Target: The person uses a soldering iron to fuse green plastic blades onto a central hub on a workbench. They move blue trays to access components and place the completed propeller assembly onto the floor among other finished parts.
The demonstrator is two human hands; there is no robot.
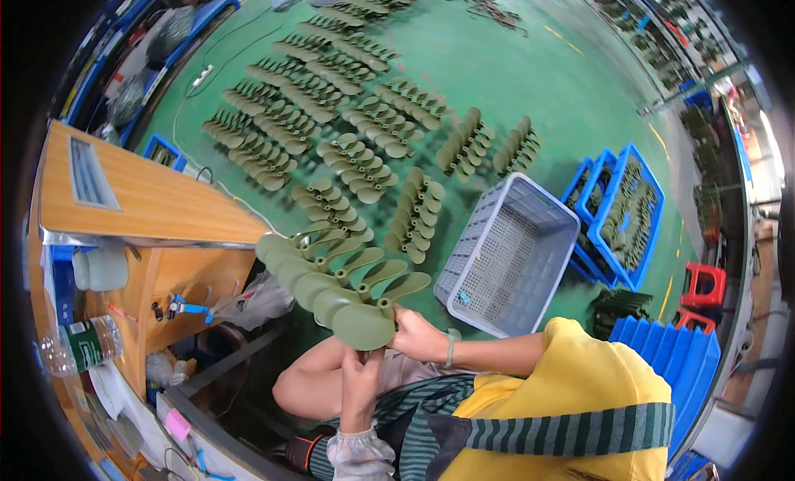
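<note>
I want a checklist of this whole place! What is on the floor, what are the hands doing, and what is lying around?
Surface: green floor, covered with rows of parts.
Job's things: stack of olive-green fan blades, held at its near end; more fan blade stacks lie in rows on the floor.
Clutter: empty grey basket; blue crates holding blades; water bottle beside the wooden desk.
Hands: left hand and right hand both grip the near end of the held stack.
Cables: a thin white cable runs across the floor.
Surroundings: red stools and stacked blue crates at right.
</note>
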